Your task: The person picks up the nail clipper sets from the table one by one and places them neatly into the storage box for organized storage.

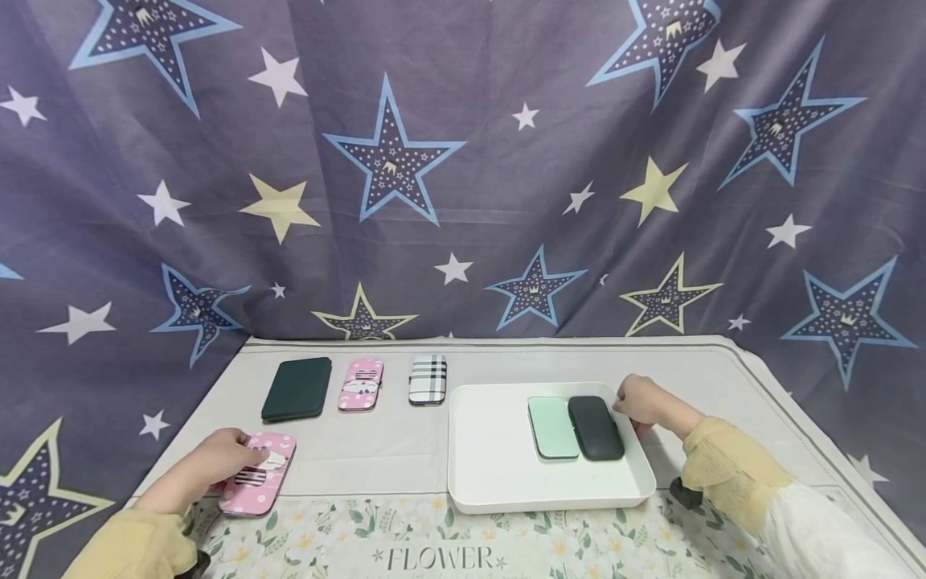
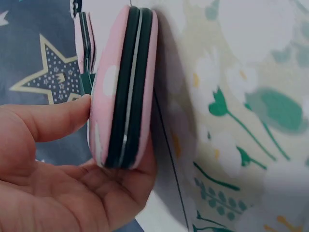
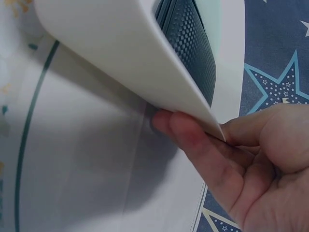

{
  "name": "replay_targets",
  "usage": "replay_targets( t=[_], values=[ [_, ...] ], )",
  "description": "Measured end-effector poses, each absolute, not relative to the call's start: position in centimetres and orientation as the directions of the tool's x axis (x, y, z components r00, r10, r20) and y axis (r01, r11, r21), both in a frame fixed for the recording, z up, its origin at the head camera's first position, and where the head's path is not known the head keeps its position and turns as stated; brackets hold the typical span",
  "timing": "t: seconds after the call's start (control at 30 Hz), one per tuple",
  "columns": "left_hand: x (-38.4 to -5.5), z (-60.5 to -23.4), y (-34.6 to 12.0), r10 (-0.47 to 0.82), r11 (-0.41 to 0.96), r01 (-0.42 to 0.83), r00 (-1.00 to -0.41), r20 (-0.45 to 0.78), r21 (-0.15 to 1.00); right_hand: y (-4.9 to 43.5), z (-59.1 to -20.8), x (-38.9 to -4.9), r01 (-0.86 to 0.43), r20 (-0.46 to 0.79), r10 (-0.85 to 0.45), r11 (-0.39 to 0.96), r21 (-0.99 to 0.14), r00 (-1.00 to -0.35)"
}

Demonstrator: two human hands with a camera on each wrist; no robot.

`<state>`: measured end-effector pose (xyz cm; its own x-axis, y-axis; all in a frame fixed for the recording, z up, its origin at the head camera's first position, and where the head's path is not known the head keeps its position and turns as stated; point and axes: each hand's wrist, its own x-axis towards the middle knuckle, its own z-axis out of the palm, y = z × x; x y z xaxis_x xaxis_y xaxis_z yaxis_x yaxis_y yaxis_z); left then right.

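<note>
My left hand [image 1: 206, 465] grips a pink polka-dot clasp case [image 1: 260, 486] with a cartoon figure and striped bow at the left front. In the left wrist view the case [image 2: 128, 92] stands on edge to the camera, closed, its thumb side and fingers on opposite faces. My right hand [image 1: 646, 400] pinches the right rim of a white tray [image 1: 492, 450]; in the right wrist view the thumb is inside the tray wall [image 3: 120, 58] and the fingers outside. In the tray's right half lie a mint green case [image 1: 553, 429] and, beside it, a black case [image 1: 596, 429] with a woven texture.
Behind my left hand, a dark green case [image 1: 297, 388], a smaller pink case [image 1: 360, 385] and a black-and-white plaid case [image 1: 428, 379] lie in a row. A floral mat [image 1: 405, 515] covers the table front. A starry curtain [image 1: 492, 217] hangs behind.
</note>
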<state>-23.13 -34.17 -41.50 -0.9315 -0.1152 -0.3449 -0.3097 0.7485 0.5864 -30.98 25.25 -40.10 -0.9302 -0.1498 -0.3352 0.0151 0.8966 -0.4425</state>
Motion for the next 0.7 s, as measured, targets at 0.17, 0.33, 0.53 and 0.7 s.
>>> replay_targets(
  t=[0.17, 0.33, 0.53, 0.7],
  values=[
    [-23.14, -41.59, -34.15, -0.134, 0.712, -0.327, -0.932, -0.338, 0.621, 25.32, -40.07, -31.27, 0.028, -0.347, -0.144, 0.894, -0.446, -0.927],
    [-23.23, -41.58, -34.0, -0.157, 0.705, -0.325, -0.939, -0.307, 0.631, 25.46, -39.95, -31.46, 0.026, -0.362, -0.151, 0.897, -0.441, -0.92],
    [-23.29, -41.42, -33.85, -0.16, 0.66, -0.331, -0.939, -0.304, 0.675, 25.23, -39.84, -31.12, 0.03, -0.348, -0.14, 0.897, -0.441, -0.927],
    [-23.32, -41.04, -33.73, -0.129, 0.554, -0.359, -0.928, -0.348, 0.751, 25.1, -39.89, -30.91, 0.024, -0.345, -0.139, 0.904, -0.427, -0.928]
  ],
)
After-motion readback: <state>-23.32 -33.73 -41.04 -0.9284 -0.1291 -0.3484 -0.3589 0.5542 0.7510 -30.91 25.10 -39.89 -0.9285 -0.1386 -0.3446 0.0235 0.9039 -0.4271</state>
